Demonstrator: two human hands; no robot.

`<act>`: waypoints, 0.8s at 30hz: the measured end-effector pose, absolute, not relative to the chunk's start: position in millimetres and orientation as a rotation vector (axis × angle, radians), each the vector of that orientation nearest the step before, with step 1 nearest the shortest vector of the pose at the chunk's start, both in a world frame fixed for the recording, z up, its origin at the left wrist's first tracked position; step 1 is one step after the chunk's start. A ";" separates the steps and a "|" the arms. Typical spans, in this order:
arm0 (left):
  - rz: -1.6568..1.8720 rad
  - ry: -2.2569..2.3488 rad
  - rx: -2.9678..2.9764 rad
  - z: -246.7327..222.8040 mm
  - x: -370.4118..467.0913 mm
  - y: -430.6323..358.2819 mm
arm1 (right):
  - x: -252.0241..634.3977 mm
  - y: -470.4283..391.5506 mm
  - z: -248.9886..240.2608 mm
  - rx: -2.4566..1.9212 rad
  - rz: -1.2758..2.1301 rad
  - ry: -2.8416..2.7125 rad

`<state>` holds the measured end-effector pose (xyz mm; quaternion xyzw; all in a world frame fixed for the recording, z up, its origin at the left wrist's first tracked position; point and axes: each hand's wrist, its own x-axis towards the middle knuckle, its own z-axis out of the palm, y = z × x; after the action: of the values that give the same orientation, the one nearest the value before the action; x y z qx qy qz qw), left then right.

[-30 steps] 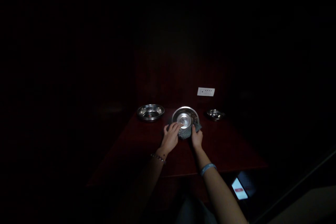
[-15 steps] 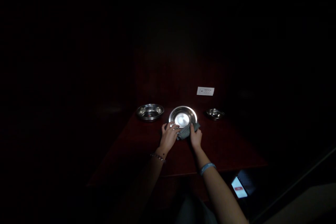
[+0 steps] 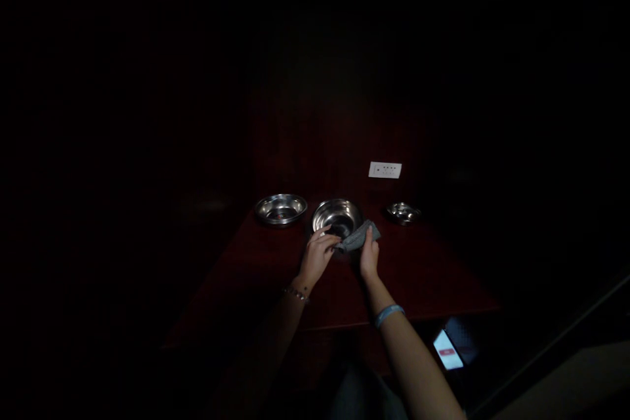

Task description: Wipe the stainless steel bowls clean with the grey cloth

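Note:
A shiny steel bowl (image 3: 337, 212) is between my hands over the dark red table, its opening tilted partly toward me. My left hand (image 3: 315, 259) is at the bowl's near left edge, with its fingers bent over the rim; their exact grip is partly hidden. My right hand (image 3: 369, 258) is closed on a folded grey cloth (image 3: 359, 237), thumb on top. The cloth lies across the near right rim of the bowl, and its left end reaches the fingertips of my left hand.
A wide steel dish (image 3: 281, 209) stands on the table (image 3: 418, 282) to the left. A smaller steel dish (image 3: 403, 212) is at the right. A white socket plate (image 3: 385, 170) is on the back wall. A lit phone (image 3: 447, 350) shows below the table's front edge. Surroundings are very dark.
The bowl has tilted and shifted slightly left, and the bright glare inside it has gone. My right hand has moved the cloth a little up and right. My left hand has barely moved.

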<state>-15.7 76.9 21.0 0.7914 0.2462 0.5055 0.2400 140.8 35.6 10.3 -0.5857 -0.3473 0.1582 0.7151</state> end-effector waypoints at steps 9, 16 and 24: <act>1.601 0.678 1.493 25.9 -10.4 78.9 | 140.2 39.6 12.5 -1.192 0.448 -0.519; 1.339 0.520 1.218 30.0 -12.5 79.3 | 143.9 46.5 6.6 -1.166 0.482 -0.645; 1.137 0.382 1.100 33.7 -20.0 84.4 | 140.1 56.3 0.8 -1.027 0.626 -0.761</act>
<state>-20.0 84.4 33.7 0.4913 0.1706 0.5076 0.6869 140.1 56.3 0.8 -0.4713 -0.3491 0.2872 0.7573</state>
